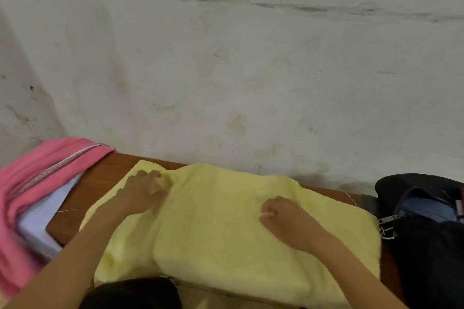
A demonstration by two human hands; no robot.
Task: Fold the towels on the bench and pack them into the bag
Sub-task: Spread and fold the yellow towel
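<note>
**Yellow towel half-folded on the bench, both hands on it**

A stained, cracked white wall (251, 57) fills the upper part of the view. Below it runs a brown wooden bench (82, 198), set against the wall.

A yellow towel (238, 233) covers the middle of the bench, with 1 layer doubled over another so that a folded edge runs down its left part. To the left lies a pink towel (30, 183), draped over a white towel (42, 221) beneath it; both hang partly off the bench's left end. At the right end sits a dark bag (426, 233), its zip open and a blue lining showing inside, just beside the yellow towel's right edge.

The left hand (143, 193) rests at the yellow towel's far left corner, its fingers curled and pinching a bunch of the cloth. The right hand (283, 218) lies on the towel's upper layer near the middle, fingers curled in; the blur makes it impossible to tell whether they pinch the fabric or only press on it.
</note>
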